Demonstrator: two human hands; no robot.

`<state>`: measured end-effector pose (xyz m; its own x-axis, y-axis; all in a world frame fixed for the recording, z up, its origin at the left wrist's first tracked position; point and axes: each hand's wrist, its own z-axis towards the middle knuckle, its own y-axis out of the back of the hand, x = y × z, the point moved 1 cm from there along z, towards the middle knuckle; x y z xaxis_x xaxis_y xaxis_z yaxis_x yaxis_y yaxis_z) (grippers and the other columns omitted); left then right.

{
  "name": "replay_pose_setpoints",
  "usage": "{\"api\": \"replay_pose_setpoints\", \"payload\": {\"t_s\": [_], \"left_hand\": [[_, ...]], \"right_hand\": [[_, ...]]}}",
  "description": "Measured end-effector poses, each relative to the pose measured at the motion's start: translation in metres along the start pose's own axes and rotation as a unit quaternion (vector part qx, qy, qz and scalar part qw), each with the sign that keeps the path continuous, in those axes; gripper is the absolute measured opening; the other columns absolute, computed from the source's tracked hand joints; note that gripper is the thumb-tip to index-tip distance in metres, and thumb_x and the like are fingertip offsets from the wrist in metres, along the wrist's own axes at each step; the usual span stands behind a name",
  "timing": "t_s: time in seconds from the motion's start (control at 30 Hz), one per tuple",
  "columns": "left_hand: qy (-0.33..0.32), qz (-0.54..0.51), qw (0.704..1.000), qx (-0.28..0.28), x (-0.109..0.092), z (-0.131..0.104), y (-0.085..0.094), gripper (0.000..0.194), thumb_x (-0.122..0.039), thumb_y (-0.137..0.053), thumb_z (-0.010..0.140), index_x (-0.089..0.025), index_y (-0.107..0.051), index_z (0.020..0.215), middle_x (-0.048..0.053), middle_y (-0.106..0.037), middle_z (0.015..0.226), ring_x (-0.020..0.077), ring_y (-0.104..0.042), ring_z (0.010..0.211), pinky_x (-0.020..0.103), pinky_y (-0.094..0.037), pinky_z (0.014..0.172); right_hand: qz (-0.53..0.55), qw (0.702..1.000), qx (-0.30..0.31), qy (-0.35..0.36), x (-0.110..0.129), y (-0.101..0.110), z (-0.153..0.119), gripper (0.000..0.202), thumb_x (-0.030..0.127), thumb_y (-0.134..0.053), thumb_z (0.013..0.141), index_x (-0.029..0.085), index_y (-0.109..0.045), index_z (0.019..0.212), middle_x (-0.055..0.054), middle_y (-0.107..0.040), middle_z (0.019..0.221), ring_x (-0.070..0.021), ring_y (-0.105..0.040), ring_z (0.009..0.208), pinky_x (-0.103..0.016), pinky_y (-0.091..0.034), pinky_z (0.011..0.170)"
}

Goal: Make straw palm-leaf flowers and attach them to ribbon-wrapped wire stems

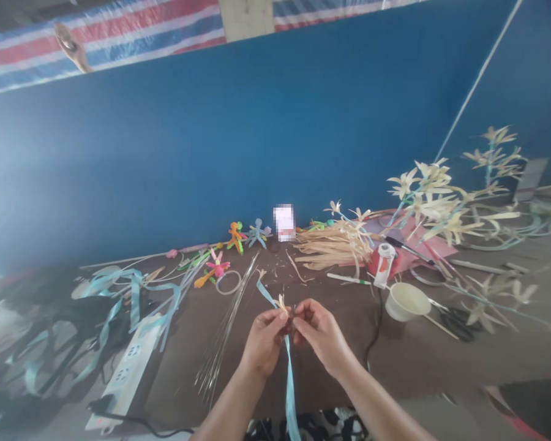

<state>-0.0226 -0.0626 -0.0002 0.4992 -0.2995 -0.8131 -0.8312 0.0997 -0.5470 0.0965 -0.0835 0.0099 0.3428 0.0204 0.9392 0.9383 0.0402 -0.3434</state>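
My left hand point(267, 340) pinches a small cream flower-like bundle point(281, 304) of dried strips above the middle of the table. Close beside it on the right, my right hand point(319, 334) has its thumb and fingers pressed together near the bundle's base; what lies between them is too small to make out. A light blue ribbon point(290, 386) hangs down from between the hands, and a blue strip point(266, 292) runs up and left behind them.
Thin wires point(229, 324) and a power strip point(131, 367) lie on the left. To the right are a glue gun point(384, 264), a cup point(406, 302), scissors point(459, 323) and dried strips point(333, 246). Cream flowers point(434, 177) stand at the back right. Colourful figures point(236, 236) stand near the blue partition point(257, 141).
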Motion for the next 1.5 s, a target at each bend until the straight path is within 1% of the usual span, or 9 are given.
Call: {"api": "replay_pose_setpoints", "payload": {"t_s": [0.13, 0.27, 0.37, 0.5, 0.63, 0.8, 1.0, 1.3, 1.5], "left_hand": [[-0.031, 0.036, 0.999, -0.023, 0.000, 0.002, -0.002, 0.003, -0.018, -0.064, 0.064, -0.014, -0.065, 0.065, 0.002, -0.062, 0.065, 0.0103, -0.052, 0.059, 0.023, -0.039, 0.061], [-0.110, 0.164, 0.980, -0.035, -0.008, -0.003, -0.005, 0.005, -0.018, -0.063, 0.064, -0.014, -0.063, 0.061, 0.003, -0.060, 0.066, 0.0125, -0.051, 0.065, 0.024, -0.038, 0.067], [-0.175, 0.282, 0.943, -0.008, -0.019, -0.010, -0.010, 0.006, -0.019, -0.060, 0.067, -0.016, -0.063, 0.062, 0.003, -0.058, 0.069, 0.0149, -0.051, 0.069, 0.025, -0.038, 0.067], [-0.284, 0.399, 0.871, 0.030, -0.028, -0.016, -0.014, 0.006, -0.017, -0.058, 0.068, -0.018, -0.063, 0.068, 0.004, -0.058, 0.070, 0.0168, -0.051, 0.071, 0.029, -0.039, 0.069], [-0.368, 0.443, 0.815, 0.066, -0.029, -0.017, -0.013, 0.008, -0.015, -0.057, 0.068, -0.019, -0.063, 0.073, 0.005, -0.060, 0.070, 0.0178, -0.051, 0.072, 0.031, -0.039, 0.068], [-0.415, 0.467, 0.776, 0.084, -0.029, -0.019, -0.011, 0.011, -0.012, -0.055, 0.069, -0.019, -0.062, 0.073, 0.005, -0.061, 0.070, 0.0176, -0.052, 0.072, 0.033, -0.040, 0.069], [-0.447, 0.468, 0.759, 0.069, -0.029, -0.021, -0.011, 0.015, -0.011, -0.052, 0.070, -0.020, -0.062, 0.076, 0.005, -0.062, 0.071, 0.0181, -0.053, 0.071, 0.035, -0.041, 0.068], [-0.406, 0.447, 0.794, 0.068, -0.026, -0.021, -0.015, 0.017, -0.010, -0.055, 0.069, -0.021, -0.066, 0.077, 0.006, -0.061, 0.071, 0.0179, -0.052, 0.072, 0.033, -0.041, 0.066], [-0.405, 0.485, 0.771, 0.079, -0.025, -0.020, -0.012, 0.018, -0.009, -0.055, 0.069, -0.021, -0.065, 0.080, 0.006, -0.061, 0.073, 0.0181, -0.051, 0.074, 0.032, -0.041, 0.067]], "right_hand": [[-0.025, 1.000, -0.003, -0.008, -0.001, -0.001, 0.000, 0.015, 0.029, -0.054, 0.072, 0.017, -0.045, 0.075, 0.005, -0.052, 0.057, -0.0081, -0.050, 0.044, -0.020, -0.041, 0.046], [-0.070, 0.998, -0.004, 0.005, -0.001, 0.001, -0.002, 0.014, 0.030, -0.053, 0.074, 0.017, -0.048, 0.074, 0.002, -0.053, 0.058, -0.0104, -0.052, 0.051, -0.021, -0.040, 0.049], [-0.114, 0.993, -0.025, 0.024, 0.000, 0.004, -0.005, 0.012, 0.028, -0.054, 0.073, 0.017, -0.051, 0.078, 0.000, -0.056, 0.064, -0.0122, -0.053, 0.058, -0.022, -0.041, 0.052], [-0.166, 0.982, -0.048, 0.073, 0.008, 0.005, -0.009, 0.008, 0.025, -0.054, 0.072, 0.018, -0.052, 0.077, -0.001, -0.055, 0.070, -0.0122, -0.051, 0.062, -0.022, -0.041, 0.057], [-0.191, 0.976, -0.032, 0.102, 0.019, 0.003, -0.016, 0.004, 0.022, -0.050, 0.074, 0.018, -0.052, 0.075, 0.000, -0.053, 0.071, -0.0116, -0.051, 0.064, -0.021, -0.041, 0.059], [-0.193, 0.975, -0.018, 0.108, 0.025, 0.000, -0.024, 0.004, 0.021, -0.049, 0.075, 0.019, -0.051, 0.077, -0.001, -0.053, 0.072, -0.0116, -0.051, 0.064, -0.021, -0.041, 0.059], [-0.183, 0.977, -0.019, 0.107, 0.023, -0.002, -0.028, 0.007, 0.019, -0.047, 0.075, 0.019, -0.050, 0.082, -0.002, -0.053, 0.075, -0.0123, -0.051, 0.067, -0.022, -0.043, 0.060], [-0.171, 0.979, -0.024, 0.106, 0.024, 0.000, -0.027, 0.014, 0.022, -0.050, 0.074, 0.020, -0.050, 0.087, -0.003, -0.053, 0.078, -0.0139, -0.052, 0.069, -0.024, -0.044, 0.061], [-0.123, 0.991, -0.025, 0.050, 0.031, 0.007, -0.029, 0.010, 0.025, -0.052, 0.073, 0.018, -0.049, 0.080, -0.001, -0.050, 0.071, -0.0111, -0.048, 0.061, -0.021, -0.041, 0.053]]}}
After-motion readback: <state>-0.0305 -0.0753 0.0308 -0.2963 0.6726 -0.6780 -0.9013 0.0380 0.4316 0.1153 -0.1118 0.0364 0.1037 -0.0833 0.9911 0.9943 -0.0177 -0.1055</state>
